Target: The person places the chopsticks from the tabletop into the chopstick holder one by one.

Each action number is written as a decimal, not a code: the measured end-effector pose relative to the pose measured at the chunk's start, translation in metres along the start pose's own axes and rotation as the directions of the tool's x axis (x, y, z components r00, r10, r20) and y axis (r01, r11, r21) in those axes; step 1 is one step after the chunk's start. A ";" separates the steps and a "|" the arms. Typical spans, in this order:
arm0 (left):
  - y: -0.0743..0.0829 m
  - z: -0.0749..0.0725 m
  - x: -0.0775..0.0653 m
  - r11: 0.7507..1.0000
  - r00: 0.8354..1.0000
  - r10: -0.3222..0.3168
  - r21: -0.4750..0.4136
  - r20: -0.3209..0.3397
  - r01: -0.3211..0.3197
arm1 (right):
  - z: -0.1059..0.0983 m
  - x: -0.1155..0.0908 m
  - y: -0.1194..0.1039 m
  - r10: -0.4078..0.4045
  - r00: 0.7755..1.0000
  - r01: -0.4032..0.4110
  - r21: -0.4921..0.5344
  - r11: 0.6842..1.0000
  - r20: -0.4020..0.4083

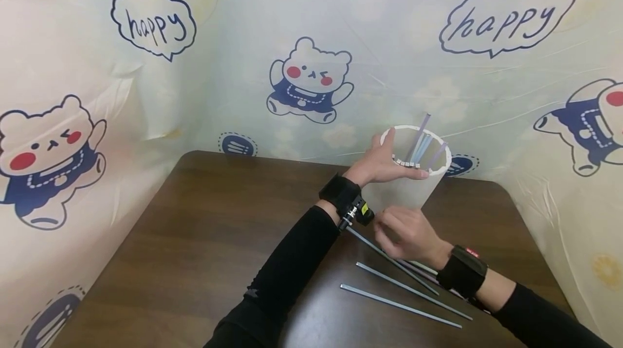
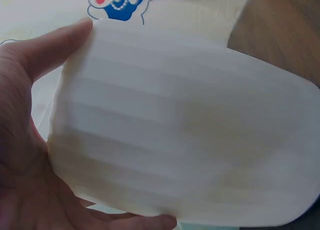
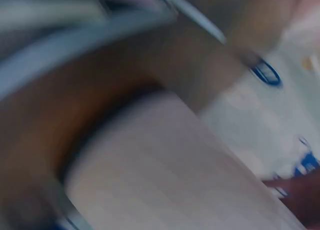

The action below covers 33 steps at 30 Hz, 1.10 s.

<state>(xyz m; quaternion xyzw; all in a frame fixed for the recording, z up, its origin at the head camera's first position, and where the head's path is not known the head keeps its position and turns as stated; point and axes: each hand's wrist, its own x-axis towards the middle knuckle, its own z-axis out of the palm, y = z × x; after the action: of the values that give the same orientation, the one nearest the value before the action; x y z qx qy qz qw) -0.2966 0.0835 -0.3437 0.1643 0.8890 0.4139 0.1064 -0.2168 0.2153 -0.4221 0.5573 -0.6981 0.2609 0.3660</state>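
Note:
My left hand point(image 1: 384, 167) grips a white, ribbed, tapered container point(image 2: 165, 120) at its rim, thumb and fingers spread around the mouth. The container tilts so its opening faces me. Inside it stand several slim purple and light-blue straw-like sticks point(image 1: 422, 148). Just in front of the container, my right hand point(image 1: 411, 234) hovers over the table with loosely curled fingers, and nothing shows between them. Beneath and beside it lie several thin, straight grey-blue sticks point(image 1: 401, 306), some partly hidden by the right hand and wristband. The right wrist view is badly blurred.
The brown wooden table point(image 1: 209, 229) has rounded back corners. A pale printed curtain point(image 1: 233, 67) with bears and speech bubbles hangs closely around its back and sides. Black bands with devices sit on both wrists, the left wristband point(image 1: 340, 194) near the container.

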 end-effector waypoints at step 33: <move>0.002 -0.003 -0.001 1.000 1.000 -0.003 0.005 0.016 0.003 | 0.065 -0.043 -0.006 0.507 0.690 -0.461 -0.227 0.858 0.517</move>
<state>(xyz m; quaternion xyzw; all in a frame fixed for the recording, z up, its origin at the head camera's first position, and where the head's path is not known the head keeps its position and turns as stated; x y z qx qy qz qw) -0.2965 0.0824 -0.3408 0.1667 0.8894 0.4103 0.1138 -0.2202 0.1893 -0.4954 0.3898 -0.9054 0.1454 0.0852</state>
